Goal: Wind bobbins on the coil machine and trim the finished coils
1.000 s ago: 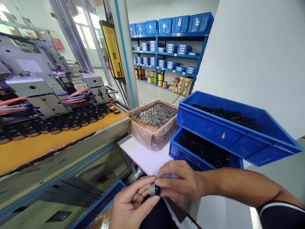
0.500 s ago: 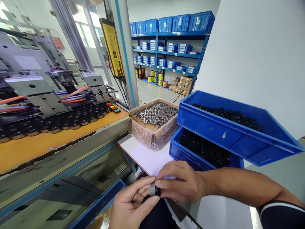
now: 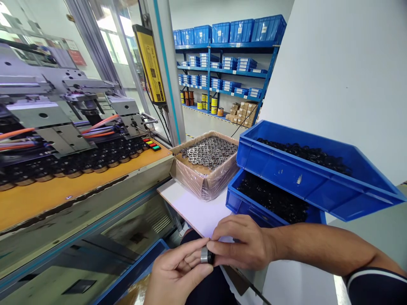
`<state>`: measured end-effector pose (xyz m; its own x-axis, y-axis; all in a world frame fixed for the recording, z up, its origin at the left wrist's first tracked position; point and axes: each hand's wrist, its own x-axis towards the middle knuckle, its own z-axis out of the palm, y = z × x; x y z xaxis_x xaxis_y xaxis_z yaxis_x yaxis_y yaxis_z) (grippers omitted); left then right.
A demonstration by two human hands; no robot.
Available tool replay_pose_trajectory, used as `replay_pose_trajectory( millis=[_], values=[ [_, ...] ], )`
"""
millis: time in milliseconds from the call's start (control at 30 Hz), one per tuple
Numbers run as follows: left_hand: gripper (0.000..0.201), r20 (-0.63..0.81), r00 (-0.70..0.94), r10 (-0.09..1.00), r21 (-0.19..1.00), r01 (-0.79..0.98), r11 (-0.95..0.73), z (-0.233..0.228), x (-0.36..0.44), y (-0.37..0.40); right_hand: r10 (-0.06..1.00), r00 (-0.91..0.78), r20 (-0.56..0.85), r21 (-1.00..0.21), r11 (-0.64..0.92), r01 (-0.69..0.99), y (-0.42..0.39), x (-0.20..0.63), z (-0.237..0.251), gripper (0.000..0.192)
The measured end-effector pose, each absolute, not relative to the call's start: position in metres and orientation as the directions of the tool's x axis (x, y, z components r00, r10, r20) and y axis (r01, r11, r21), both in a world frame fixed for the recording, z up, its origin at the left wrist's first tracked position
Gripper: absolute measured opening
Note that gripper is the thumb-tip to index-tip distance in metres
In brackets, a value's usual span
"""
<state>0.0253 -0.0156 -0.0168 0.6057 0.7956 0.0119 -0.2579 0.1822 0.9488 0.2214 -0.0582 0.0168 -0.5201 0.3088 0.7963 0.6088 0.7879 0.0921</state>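
Note:
A small round part (image 3: 204, 255), a silver metal ring with a black piece on its right side, sits between my two hands at the lower middle. My left hand (image 3: 179, 269) grips the ring between thumb and fingers. From the right, my right hand (image 3: 243, 243) pinches the black piece, its thumb and index fingertip against it; the fingers hide part of it. Beyond the hands stands a plastic-lined carton (image 3: 203, 186) filled with silver ring-shaped parts. To its right, an upper blue bin (image 3: 286, 173) and a lower blue bin (image 3: 235, 201) hold many small black parts.
On the left, a machine (image 3: 63, 127) with metal blocks and orange tubes stands over an orange bench (image 3: 95, 180) lined with black-topped parts. A white table (image 3: 187, 207) bears the carton. Another blue bin (image 3: 127, 271) lies low left. Blue shelving (image 3: 222, 46) stands behind.
The ring and black piece have turned slightly in my fingers, and my hands have shifted very little. On the machine, a metal carriage has come into view above the front blocks.

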Motion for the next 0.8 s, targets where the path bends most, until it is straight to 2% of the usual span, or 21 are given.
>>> replay_pose_trajectory(
  millis=[100,233,367,467,567,667,800],
  values=[
    [0.034,-0.063,0.558,0.827,0.914,-0.300,0.272,-0.014,0.028,-0.021,0.288,-0.537,0.793,0.134,0.777,0.615,-0.058,0.222,0.018,0.025],
    [0.032,-0.055,0.558,0.828,0.909,-0.315,0.273,-0.016,0.038,-0.028,0.249,-0.587,0.770,0.202,0.778,0.595,-0.061,0.222,0.021,0.024],
    [0.033,0.023,0.441,0.897,0.837,-0.499,0.224,-0.022,0.051,-0.038,0.347,-0.604,0.717,0.189,0.738,0.648,-0.072,0.223,0.022,0.020],
    [0.040,0.161,0.423,0.892,0.837,-0.538,0.104,-0.023,0.053,-0.035,0.375,-0.559,0.740,0.173,0.697,0.696,-0.078,0.227,0.022,0.022],
    [0.036,0.352,0.393,0.849,0.876,-0.457,-0.151,-0.020,0.043,-0.027,0.426,-0.514,0.744,0.101,0.689,0.718,-0.082,0.226,0.026,0.021],
    [0.025,0.547,0.373,0.749,0.825,-0.392,-0.407,-0.018,0.034,-0.022,0.494,-0.469,0.732,0.011,0.680,0.733,-0.086,0.218,0.029,0.018],
    [0.026,0.652,0.368,0.663,0.758,-0.348,-0.552,-0.019,0.028,-0.021,0.522,-0.504,0.688,0.009,0.689,0.725,-0.086,0.214,0.023,0.019]
  ],
)
